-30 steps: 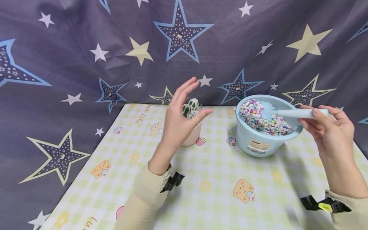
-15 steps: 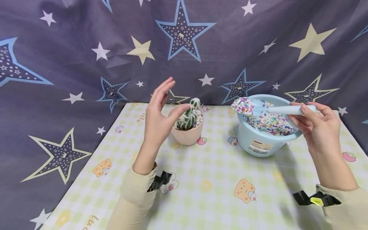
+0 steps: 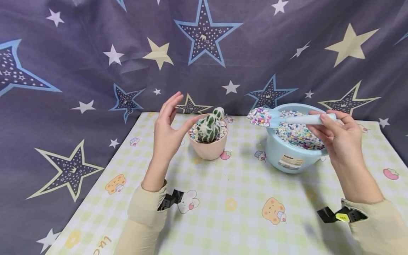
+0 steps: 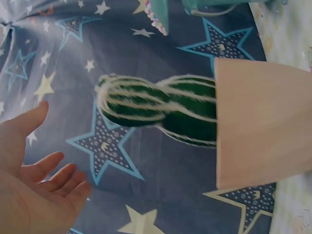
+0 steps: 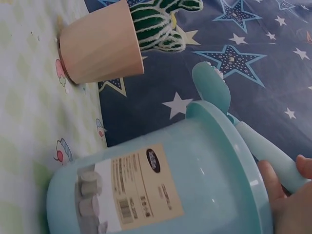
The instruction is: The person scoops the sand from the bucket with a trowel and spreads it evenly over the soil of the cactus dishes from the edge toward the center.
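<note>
My right hand (image 3: 345, 141) grips the pale blue handle of a small scoop (image 3: 296, 119). Colourful pebbles (image 3: 259, 117) are heaped on the scoop's blade, which hangs over the left rim of a light blue bucket (image 3: 285, 156). More pebbles fill part of that bucket. To the left, a peach pot (image 3: 208, 150) holds a green cactus (image 3: 210, 129) with white fuzz, set in similar pebbles. My left hand (image 3: 167, 136) is raised just left of the pot, thumb spread from the fingers, holding nothing. In the left wrist view this hand (image 4: 44, 185) is apart from the cactus (image 4: 156, 105).
A checked tablecloth (image 3: 229, 226) with cartoon prints covers the table. Behind it hangs a dark curtain (image 3: 95, 28) with stars. A paper label (image 5: 131, 187) is stuck on the bucket's side.
The loaded scoop has risen from inside the bucket and moved left past its rim, in my right hand. My left hand has drawn left, away from the cactus, uncovering the pot.
</note>
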`<state>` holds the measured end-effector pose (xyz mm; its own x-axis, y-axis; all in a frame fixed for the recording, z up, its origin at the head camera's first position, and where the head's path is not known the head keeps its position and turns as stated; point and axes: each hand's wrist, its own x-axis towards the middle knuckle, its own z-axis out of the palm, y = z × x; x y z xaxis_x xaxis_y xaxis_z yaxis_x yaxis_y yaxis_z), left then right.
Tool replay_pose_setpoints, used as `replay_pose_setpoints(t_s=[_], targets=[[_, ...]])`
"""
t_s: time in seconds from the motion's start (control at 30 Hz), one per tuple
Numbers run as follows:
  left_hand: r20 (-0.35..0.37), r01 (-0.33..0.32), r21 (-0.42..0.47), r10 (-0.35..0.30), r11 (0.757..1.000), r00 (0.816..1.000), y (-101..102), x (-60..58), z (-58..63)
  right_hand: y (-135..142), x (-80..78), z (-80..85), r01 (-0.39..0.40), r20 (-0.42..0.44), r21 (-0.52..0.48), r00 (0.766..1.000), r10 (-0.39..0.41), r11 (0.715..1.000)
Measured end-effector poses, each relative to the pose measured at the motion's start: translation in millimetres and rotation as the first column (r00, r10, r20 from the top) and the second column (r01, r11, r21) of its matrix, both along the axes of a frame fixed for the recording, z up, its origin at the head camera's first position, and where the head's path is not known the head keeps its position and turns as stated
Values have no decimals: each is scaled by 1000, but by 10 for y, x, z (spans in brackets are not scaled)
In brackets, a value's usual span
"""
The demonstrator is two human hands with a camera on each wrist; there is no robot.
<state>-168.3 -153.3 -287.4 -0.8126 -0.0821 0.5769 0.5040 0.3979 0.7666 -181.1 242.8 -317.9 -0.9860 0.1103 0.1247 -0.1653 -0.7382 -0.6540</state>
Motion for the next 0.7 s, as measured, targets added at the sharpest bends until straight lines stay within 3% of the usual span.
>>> replay_pose_setpoints(t_s=[0.3,0.43,0.7], targets=[[71,-26,-8,27,1000,997,-105,-91,-153,-131,-60,15,-9,42,106,999,5,994],[122,-47,-16,49,999,991,-148,-144,-230,-179,-101,20,-50,35,72,998,47,996],[218,-47,-39,55,998,974,-248,-265,-444,-250,-159,21,-99,73,96,993,92,990]])
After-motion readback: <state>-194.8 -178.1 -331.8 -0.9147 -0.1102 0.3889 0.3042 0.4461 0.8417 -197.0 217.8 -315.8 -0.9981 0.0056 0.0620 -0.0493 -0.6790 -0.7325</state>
